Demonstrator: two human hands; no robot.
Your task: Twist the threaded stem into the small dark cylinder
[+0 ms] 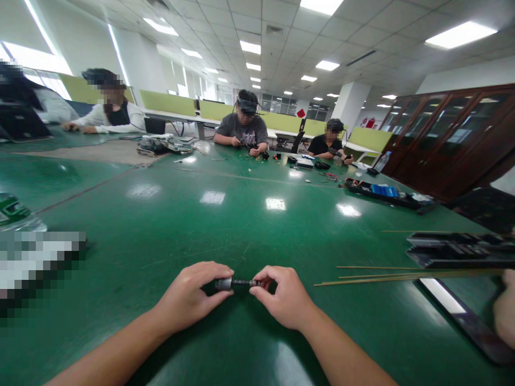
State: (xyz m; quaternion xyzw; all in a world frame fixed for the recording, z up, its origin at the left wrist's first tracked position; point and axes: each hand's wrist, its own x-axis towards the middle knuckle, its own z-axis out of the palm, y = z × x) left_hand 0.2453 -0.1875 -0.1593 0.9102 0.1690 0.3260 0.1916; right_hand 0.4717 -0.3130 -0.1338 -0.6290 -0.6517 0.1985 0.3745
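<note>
A small dark cylindrical part with a thin shaft [241, 282] is held level just above the green table [225, 230], between my two hands. My left hand [193, 292] grips its thick black cylinder end [224, 284] between thumb and fingers. At the other end of the shaft, the thumb and fingertips of my right hand [284, 295] are pinched on the narrow tip. Fine detail at that tip is too small to make out.
Thin brass-coloured rods [362, 276] and black metal rails [450, 250] lie at right, near a dark flat device [462, 316] and another person's hand [505, 305]. A plastic bottle [18, 214] is at left. Three people sit across the table, near a black parts tray [386, 195].
</note>
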